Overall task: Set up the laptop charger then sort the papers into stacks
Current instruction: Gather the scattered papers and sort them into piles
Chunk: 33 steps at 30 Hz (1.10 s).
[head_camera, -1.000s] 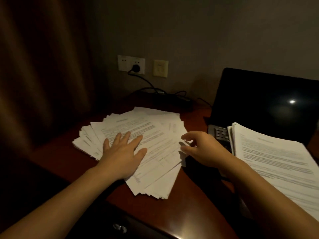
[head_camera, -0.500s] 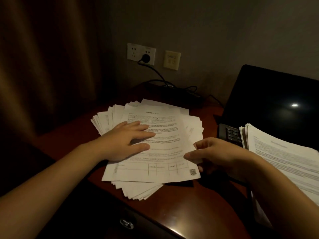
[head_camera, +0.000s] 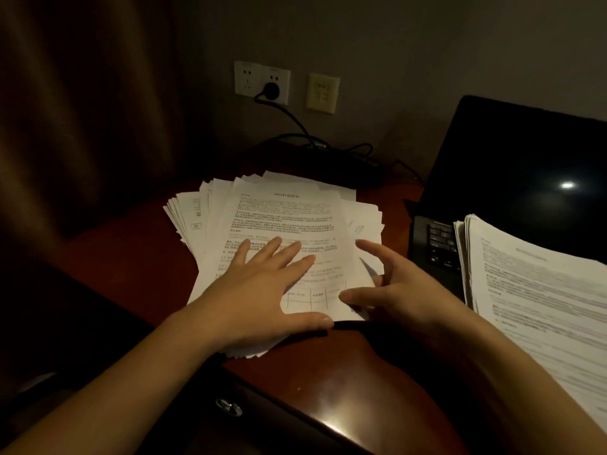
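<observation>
Neither grip has closed on anything. The left hand (head_camera: pixel 262 290) lies flat on the top sheet with straight fingers, pressing it down. The right hand (head_camera: pixel 397 290) is spread wide at the sheet's lower right corner, its thumb on the paper and its forefinger reaching along the right edge, with no pinch to be seen.

The papers (head_camera: pixel 279 218) lie in a loose fan at the middle of the frame, on the dark red surface (head_camera: pixel 328 382). They are probably light, limp and slick against one another, so a sideways push is likely to skew the fan rather than move it whole. The best hold looks to be both long edges at once, squaring the pile between the palms. A single sheet is best lifted by a corner.

A second stack (head_camera: pixel 532 290) at the right of the frame lies over the keyboard of the open laptop (head_camera: pixel 512 165), just beside the fan, which leaves little room on that side. At upper centre a plug (head_camera: pixel 272 90) sits in the wall socket (head_camera: pixel 262 81), and its cable (head_camera: pixel 297 124) runs down behind the papers. A curtain (head_camera: pixel 72 126) fills the left of the frame.
</observation>
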{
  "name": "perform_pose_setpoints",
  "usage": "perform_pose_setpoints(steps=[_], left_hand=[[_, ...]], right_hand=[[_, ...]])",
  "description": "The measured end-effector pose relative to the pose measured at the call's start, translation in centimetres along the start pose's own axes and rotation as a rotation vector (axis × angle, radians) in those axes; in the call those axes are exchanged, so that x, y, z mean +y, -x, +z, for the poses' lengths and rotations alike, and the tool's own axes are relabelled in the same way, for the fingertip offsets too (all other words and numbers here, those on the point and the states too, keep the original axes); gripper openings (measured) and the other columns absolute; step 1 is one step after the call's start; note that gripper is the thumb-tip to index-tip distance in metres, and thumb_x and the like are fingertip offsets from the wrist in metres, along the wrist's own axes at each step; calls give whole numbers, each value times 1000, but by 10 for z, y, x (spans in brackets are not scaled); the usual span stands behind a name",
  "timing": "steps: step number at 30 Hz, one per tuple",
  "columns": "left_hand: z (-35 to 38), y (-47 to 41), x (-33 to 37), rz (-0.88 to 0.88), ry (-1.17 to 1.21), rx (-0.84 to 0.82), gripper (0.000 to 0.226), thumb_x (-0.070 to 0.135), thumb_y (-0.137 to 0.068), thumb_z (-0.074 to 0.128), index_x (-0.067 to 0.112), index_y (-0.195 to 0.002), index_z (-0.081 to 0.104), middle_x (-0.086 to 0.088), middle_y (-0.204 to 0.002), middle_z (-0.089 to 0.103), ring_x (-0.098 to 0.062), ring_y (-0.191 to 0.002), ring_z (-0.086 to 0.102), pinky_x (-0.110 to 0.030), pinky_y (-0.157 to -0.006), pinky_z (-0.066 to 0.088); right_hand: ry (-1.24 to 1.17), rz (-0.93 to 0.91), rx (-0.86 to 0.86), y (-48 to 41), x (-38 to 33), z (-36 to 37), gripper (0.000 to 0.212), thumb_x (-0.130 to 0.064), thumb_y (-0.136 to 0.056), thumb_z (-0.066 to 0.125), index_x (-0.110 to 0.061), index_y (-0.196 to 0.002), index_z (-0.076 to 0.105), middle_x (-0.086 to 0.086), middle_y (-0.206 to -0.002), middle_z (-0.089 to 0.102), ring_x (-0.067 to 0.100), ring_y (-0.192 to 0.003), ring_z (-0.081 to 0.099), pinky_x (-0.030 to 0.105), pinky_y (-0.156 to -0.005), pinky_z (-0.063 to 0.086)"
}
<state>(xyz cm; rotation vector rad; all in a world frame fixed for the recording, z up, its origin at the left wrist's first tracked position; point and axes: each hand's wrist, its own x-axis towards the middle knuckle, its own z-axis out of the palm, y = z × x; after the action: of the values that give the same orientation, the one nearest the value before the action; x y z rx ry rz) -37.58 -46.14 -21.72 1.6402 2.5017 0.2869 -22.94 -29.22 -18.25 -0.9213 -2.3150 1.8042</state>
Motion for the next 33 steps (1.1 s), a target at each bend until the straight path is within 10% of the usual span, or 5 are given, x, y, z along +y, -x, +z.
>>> perform_pose_setpoints(steps=[11,14,18,25,33], left_hand=[[-1,7,-8,121,603,302,40,53,-92,62,50,-132,57,30,-109,69,13,-102,62,-19,-87,55],[-3,13,-5,100,711,415,58,29,-99,55,59,-144,34,6,-72,67,-10,-59,57,-23,-53,44],[-4,14,-7,80,659,437,63,14,-103,50,66,-136,40,10,-78,62,-8,-57,48,-22,-57,43],[-1,9,-10,97,469,334,53,76,-70,65,57,-119,60,41,-104,58,19,-108,51,-5,-80,46],[-1,12,-5,32,637,520,35,24,-98,59,43,-127,61,18,-90,73,-10,-70,67,-32,-51,52]], right_hand=[[-93,-49,60,2,3,3,78,-16,-86,77,-33,-151,37,6,-110,69,20,-77,76,31,-59,61],[-106,-35,-18,1,5,-7,84,-3,-85,75,-33,-151,33,5,-98,78,21,-87,77,30,-69,63],[-137,-65,2,-1,5,-4,86,-2,-84,76,-35,-151,33,2,-95,79,21,-86,77,30,-66,62],[-77,-155,88,1,5,10,81,-15,-85,77,-32,-151,34,-3,-102,73,17,-77,77,28,-54,59],[-95,-98,64,-4,8,-9,75,-9,-87,75,-35,-148,40,-2,-84,78,15,-82,76,26,-69,60]])
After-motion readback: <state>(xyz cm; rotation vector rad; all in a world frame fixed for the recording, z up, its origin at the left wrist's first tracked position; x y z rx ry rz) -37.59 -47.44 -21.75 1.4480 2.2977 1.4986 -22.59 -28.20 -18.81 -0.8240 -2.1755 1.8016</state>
